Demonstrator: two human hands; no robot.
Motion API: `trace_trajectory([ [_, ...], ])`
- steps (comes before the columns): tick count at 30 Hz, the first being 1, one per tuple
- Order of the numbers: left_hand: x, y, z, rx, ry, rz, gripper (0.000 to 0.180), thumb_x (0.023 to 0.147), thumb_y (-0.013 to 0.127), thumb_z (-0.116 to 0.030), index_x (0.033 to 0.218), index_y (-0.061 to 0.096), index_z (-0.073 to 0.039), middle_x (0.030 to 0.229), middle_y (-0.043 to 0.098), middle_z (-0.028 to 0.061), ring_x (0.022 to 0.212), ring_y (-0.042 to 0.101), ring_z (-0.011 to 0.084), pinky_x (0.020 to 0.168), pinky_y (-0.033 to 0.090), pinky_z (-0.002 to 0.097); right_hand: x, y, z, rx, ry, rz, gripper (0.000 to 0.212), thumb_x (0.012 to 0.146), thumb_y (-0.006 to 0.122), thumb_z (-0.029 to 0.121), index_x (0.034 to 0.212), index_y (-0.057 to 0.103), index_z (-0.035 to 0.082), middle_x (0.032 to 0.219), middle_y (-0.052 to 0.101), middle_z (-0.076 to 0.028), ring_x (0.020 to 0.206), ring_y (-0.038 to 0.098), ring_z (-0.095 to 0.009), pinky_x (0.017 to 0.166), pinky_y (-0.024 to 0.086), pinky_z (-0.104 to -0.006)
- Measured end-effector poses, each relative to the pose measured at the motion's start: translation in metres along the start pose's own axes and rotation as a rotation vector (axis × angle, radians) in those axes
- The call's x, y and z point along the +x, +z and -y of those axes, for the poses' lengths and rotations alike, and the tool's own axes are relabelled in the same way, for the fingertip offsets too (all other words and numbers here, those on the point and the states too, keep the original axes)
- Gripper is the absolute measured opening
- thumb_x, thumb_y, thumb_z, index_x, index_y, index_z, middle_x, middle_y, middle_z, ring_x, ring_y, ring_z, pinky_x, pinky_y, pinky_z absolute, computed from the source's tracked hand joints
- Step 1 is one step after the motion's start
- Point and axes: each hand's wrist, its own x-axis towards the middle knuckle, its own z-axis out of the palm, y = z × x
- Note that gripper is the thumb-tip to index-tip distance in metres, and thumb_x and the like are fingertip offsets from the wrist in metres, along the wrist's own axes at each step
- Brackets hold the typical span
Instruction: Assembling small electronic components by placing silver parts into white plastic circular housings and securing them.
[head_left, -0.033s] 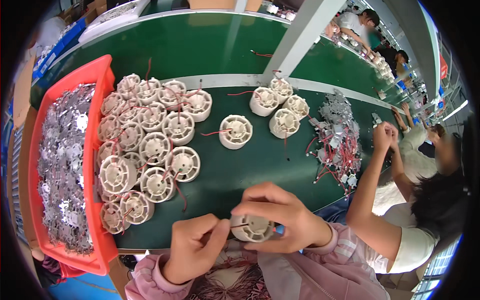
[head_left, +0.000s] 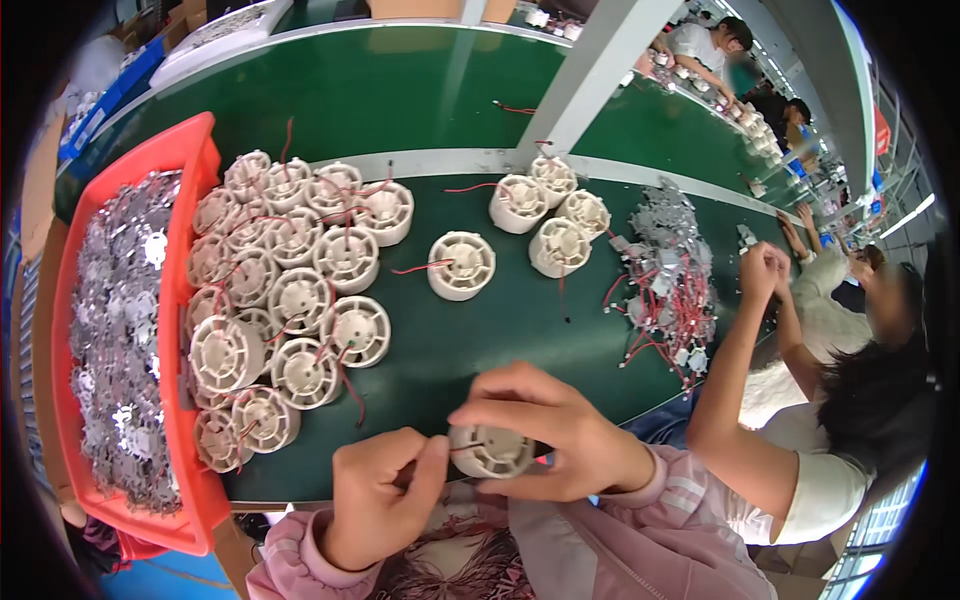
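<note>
Right of the red bin [head_left: 174,340], my right hand [head_left: 560,430] grips the white housing [head_left: 492,458] inside its curled fingers; my left hand [head_left: 390,492], nearer that bin, pinches the housing's thin wire [head_left: 465,448] between fingertips.

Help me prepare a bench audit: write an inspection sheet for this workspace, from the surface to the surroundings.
Surface: green tabletop, bearing crowded white housings on the left and five more toward the middle.
Job's things: held housing near the front edge; red bin of silvery metal pieces at far left.
Clutter: greyish heap on the right, tangled with wires.
Hands: right hand grips the held housing; left hand pinches its thin wire.
Cables: red leads trail from several housings.
Surroundings: pale post behind; co-worker at right.
</note>
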Motion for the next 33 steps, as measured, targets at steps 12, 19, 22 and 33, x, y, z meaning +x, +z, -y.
trace_trajectory([
  [12, 0.004, 0.022, -0.009, 0.847, 0.496, -0.451, 0.016, 0.078, 0.062, 0.000, 0.093, 0.057, 0.001, 0.093, 0.055, 0.0139, 0.085, 0.052, 0.0276, 0.072, 0.041, 0.0387, -0.008, -0.065, -0.026, -0.792, 0.205, -0.650, 0.021, 0.075, 0.062, -0.004, 0.095, 0.067, -0.001, 0.094, 0.066, -0.013, 0.093, 0.058, -0.030, 0.079, 0.049, -0.0378],
  [19, 0.002, 0.015, -0.024, 0.769, 0.623, -0.421, 0.027, 0.087, 0.060, -0.004, 0.113, 0.058, 0.001, 0.107, 0.055, 0.0199, 0.093, 0.054, 0.0332, 0.086, 0.043, 0.0396, -0.014, -0.087, -0.054, -0.918, 0.339, -0.245, 0.025, 0.071, 0.065, -0.006, 0.095, 0.069, 0.001, 0.092, 0.065, -0.011, 0.090, 0.057, -0.030, 0.079, 0.049, -0.0371],
  [22, 0.001, 0.014, -0.022, 0.734, 0.615, -0.401, 0.025, 0.086, 0.060, -0.002, 0.110, 0.059, 0.001, 0.108, 0.055, 0.0198, 0.094, 0.054, 0.0350, 0.085, 0.043, 0.0411, -0.014, -0.087, -0.061, -0.895, 0.363, -0.237, 0.024, 0.071, 0.067, -0.005, 0.094, 0.068, 0.000, 0.092, 0.065, -0.012, 0.089, 0.058, -0.030, 0.078, 0.049, -0.0369],
  [33, -0.003, 0.015, -0.026, 0.607, 0.641, -0.371, 0.025, 0.085, 0.059, 0.002, 0.109, 0.060, 0.003, 0.105, 0.056, 0.0207, 0.093, 0.055, 0.0350, 0.081, 0.046, 0.0411, -0.014, -0.089, -0.056, -0.625, 0.238, -0.699, 0.019, 0.074, 0.064, -0.004, 0.092, 0.065, -0.002, 0.090, 0.065, -0.016, 0.082, 0.061, -0.034, 0.073, 0.050, -0.0395],
])
